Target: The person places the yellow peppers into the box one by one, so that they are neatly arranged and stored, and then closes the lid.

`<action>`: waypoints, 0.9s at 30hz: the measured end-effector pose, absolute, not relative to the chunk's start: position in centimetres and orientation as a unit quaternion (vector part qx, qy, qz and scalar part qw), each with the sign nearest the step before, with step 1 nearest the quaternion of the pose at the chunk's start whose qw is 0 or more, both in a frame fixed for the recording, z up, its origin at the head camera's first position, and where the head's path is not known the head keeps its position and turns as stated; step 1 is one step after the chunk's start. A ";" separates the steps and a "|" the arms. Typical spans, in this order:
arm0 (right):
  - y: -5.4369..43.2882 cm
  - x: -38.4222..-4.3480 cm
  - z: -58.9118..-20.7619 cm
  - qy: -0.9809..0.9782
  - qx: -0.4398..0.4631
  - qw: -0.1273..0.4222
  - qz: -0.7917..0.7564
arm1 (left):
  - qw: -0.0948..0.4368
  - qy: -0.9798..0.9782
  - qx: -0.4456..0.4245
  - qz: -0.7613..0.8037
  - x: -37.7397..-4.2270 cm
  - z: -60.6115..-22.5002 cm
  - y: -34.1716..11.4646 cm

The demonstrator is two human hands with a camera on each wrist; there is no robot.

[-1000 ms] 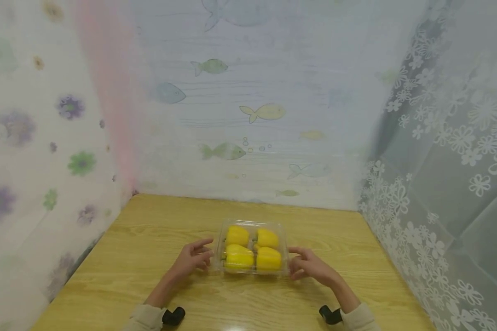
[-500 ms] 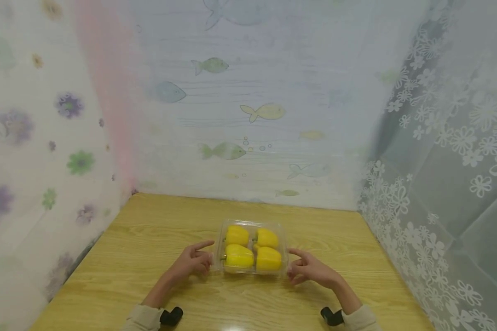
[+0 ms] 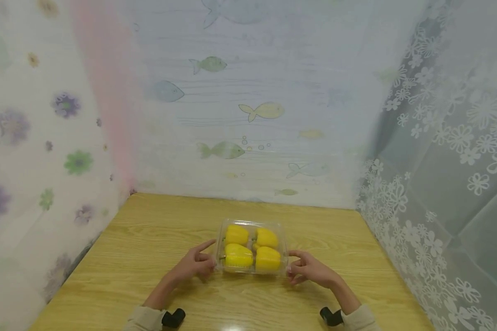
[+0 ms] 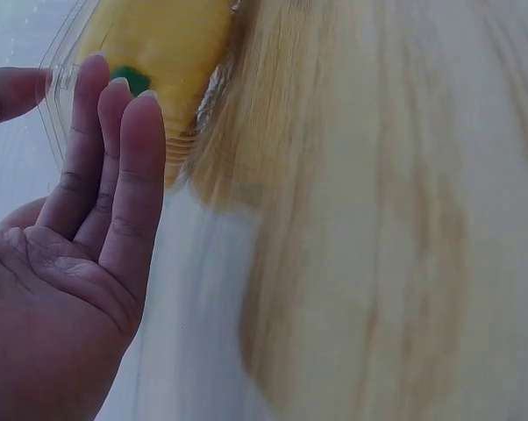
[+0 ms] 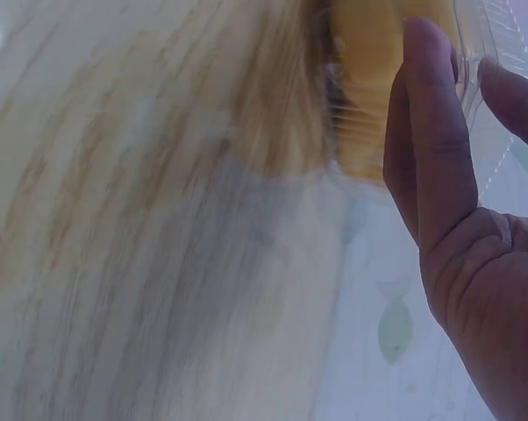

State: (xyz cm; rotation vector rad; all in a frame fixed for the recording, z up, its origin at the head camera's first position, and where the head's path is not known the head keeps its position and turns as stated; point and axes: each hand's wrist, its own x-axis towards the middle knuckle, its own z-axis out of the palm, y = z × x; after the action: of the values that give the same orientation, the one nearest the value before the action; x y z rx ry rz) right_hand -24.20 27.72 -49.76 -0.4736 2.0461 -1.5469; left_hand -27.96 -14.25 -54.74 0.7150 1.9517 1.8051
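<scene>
A clear plastic clamshell box [image 3: 251,224] rests on the wooden table and holds several yellow bell peppers [image 3: 239,255] in two rows. My left hand [image 3: 190,265] touches its left side with fairly straight fingers, the index reaching along the upper edge. On the opposite side, my right hand [image 3: 312,269] touches the box with its fingertips. Straight fingers [image 4: 137,184] stand against the box wall in the left wrist view, near a pepper's green stem [image 4: 131,80]. The right wrist view has fingers [image 5: 439,140] beside the ribbed plastic. Both thumbs are mostly hidden.
The wooden table [image 3: 170,216] extends around the box. Behind it hangs a fish-print curtain [image 3: 265,138]. Flowered curtains stand along the left [image 3: 66,193] and right [image 3: 397,230] edges. Black wrist mounts [image 3: 174,318] sit by both sleeves.
My left hand has moved slightly right, and its fingers have come closer in against the box. The right hand has shifted only a little. The box and peppers stay in place.
</scene>
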 end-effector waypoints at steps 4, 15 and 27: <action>27.7 -24.3 -49.8 0.755 -0.176 0.266 -0.573 | 0.196 0.697 0.250 0.643 -27.9 -54.5 -14.1; 27.7 -24.3 -49.9 0.742 -0.164 0.274 -0.590 | 0.205 0.693 0.238 0.649 -27.4 -54.4 -13.7; 27.8 -24.5 -50.0 0.732 -0.152 0.287 -0.600 | 0.216 0.681 0.230 0.661 -27.4 -54.4 -13.8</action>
State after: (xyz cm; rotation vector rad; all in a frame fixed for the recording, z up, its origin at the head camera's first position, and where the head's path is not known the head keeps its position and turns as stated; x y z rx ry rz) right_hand -24.52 27.76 -49.98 -0.4073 1.9551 -1.6023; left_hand -27.43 -13.76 -54.43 0.6364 1.8878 1.8330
